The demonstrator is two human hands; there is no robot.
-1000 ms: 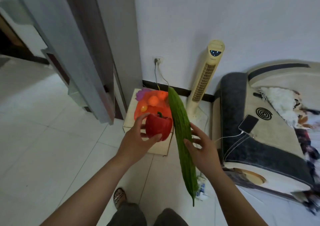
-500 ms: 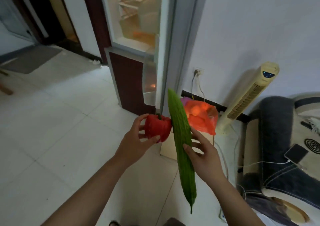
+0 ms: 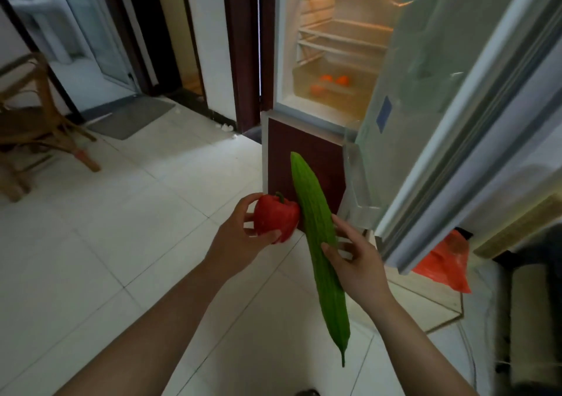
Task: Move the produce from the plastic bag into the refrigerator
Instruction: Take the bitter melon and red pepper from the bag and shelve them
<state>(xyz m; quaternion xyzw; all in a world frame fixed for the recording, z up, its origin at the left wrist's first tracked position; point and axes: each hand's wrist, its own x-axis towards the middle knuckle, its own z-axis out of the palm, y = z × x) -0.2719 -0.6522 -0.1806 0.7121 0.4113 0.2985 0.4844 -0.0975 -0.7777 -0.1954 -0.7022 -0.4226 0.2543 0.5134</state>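
Two vegetables fill your hands in front of the open refrigerator (image 3: 340,46). Your left hand (image 3: 240,240) cups a red bell pepper (image 3: 275,218), fingers wrapped round its back and thumb pressed under its lower edge, stem up. Your right hand (image 3: 359,265) grips a long green gourd (image 3: 319,252) near its middle, thumb across the front and fingers behind; the gourd stands nearly upright, its blunt end up against the dark red lower door (image 3: 304,152) and its thin stalk end pointing at the floor. Pepper and gourd touch side by side.

Ahead and above, the upper compartment is lit, with wire shelves and a clear drawer (image 3: 331,82) at the bottom holding three oranges (image 3: 334,80). The open refrigerator door (image 3: 456,107) stretches along your right, a small blue sticker on its inner face. Low on the right, past the door's bottom edge, the orange plastic bag (image 3: 445,262) sits partly hidden by the door. On the far left a rattan chair (image 3: 33,116) stands on the white tiled floor (image 3: 106,228), near a grey doormat (image 3: 130,117) at a doorway.
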